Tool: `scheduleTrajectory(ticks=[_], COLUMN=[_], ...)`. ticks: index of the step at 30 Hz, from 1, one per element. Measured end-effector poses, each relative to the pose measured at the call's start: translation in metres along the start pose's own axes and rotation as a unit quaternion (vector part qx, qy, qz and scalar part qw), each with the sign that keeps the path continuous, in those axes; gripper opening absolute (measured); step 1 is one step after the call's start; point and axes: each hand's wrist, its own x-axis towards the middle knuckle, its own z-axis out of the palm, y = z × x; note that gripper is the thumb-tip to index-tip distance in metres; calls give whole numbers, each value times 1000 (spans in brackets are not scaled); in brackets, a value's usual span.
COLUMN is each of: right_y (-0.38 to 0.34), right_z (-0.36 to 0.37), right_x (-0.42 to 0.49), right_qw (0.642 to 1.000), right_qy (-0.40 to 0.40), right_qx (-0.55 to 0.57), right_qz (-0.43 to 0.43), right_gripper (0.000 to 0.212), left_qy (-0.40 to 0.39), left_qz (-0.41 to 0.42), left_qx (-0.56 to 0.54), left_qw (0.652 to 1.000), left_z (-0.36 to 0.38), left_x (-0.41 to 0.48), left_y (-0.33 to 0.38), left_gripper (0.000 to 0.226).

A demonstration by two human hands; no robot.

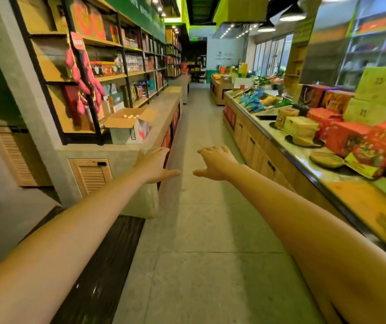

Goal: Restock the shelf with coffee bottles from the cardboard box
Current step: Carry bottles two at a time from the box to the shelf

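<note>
This looks like the approach step, with nothing picked up yet. The left hand (153, 163) and right hand (215, 163) reach forward over the aisle floor with a small gap between them, fingers spread and relaxed, holding nothing. The open white-sided cardboard box with brown flaps (126, 130) sits on the long grey concrete bench (164, 113), ahead and to the left, beyond the left hand and apart from both. Small pale round bottle caps (130, 116) show inside it. Just behind stands the wooden-boarded, black-framed shelf (115, 78). The next move probably calls for stepping closer to the box, then reaching down between the flaps for a bottle.
</note>
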Motion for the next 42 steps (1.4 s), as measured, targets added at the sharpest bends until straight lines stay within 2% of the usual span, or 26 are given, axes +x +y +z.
scheduleTrajectory(ticks=[6, 12, 16, 20, 24, 32, 42], right_y=[44, 75, 96, 116, 139, 201, 291], right_z=[30, 45, 45, 49, 59, 91, 128], right_x=[97, 233, 329, 416, 503, 696, 926], right_qw=[1000, 1000, 1000, 1000, 1000, 999, 995], right_qy=[-4, 19, 26, 21, 22, 38, 17], right_qx=[-1, -19, 1, -1, -1, -3, 13], right_qz=[3, 4, 15, 18, 15, -33, -102], right_gripper=[72, 71, 72, 70, 69, 69, 70], left_qy=[-12, -7, -17, -30, -36, 8, 6], left_qz=[31, 57, 44, 32, 27, -22, -76], left_qx=[8, 40, 50, 37, 31, 31, 36], left_qw=[999, 998, 998, 998, 999, 999, 996], left_z=[34, 45, 39, 42, 51, 90, 126], left_x=[119, 257, 352, 435, 509, 695, 909], left_y=[-21, -67, -105, -135, -156, -195, -225], left_gripper=[89, 78, 71, 83, 83, 68, 80])
